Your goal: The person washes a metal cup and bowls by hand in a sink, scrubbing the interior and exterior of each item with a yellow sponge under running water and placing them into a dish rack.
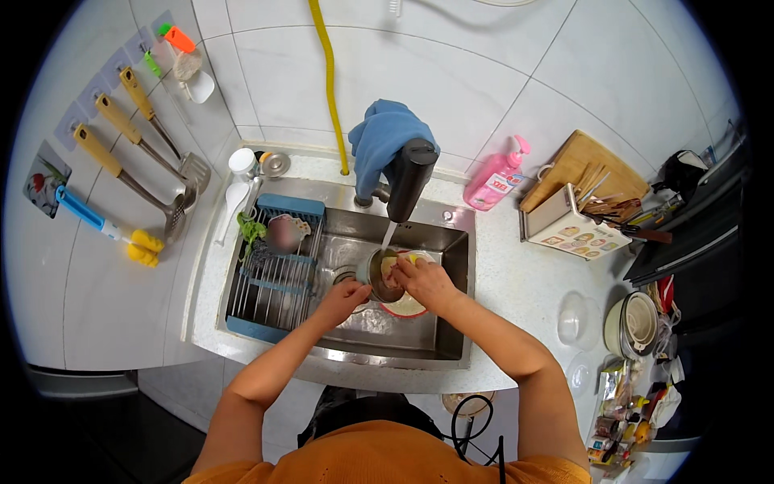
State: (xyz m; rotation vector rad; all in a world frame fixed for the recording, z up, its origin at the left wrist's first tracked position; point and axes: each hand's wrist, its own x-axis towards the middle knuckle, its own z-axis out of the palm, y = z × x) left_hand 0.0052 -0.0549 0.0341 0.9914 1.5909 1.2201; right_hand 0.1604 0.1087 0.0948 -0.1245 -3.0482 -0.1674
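Orange shirt point(387, 456) nearest, the bowl point(384, 292) opens upward, rightward.

White tiled walls point(427, 77) meet in a corner point(235, 121) and border a pale speckled countertop point(516, 294). Lighting is bright.

Bright, soft light, glare on the steel sink point(389, 332), bowed wall tiles point(459, 73), black corners

Dish rack point(292, 206) occupies the left part of the sink point(383, 345). Faucet point(413, 171) stands behind the sink, cloth point(382, 133) draped over it. I see a bowl point(389, 293) below the spout point(399, 213), left hand point(342, 300) at its left, right hand point(429, 285) over its right. Right of the faucet, on the counter point(516, 282): pump bottle point(492, 181), then utensil caddy point(574, 231), chopping board point(574, 157) behind.
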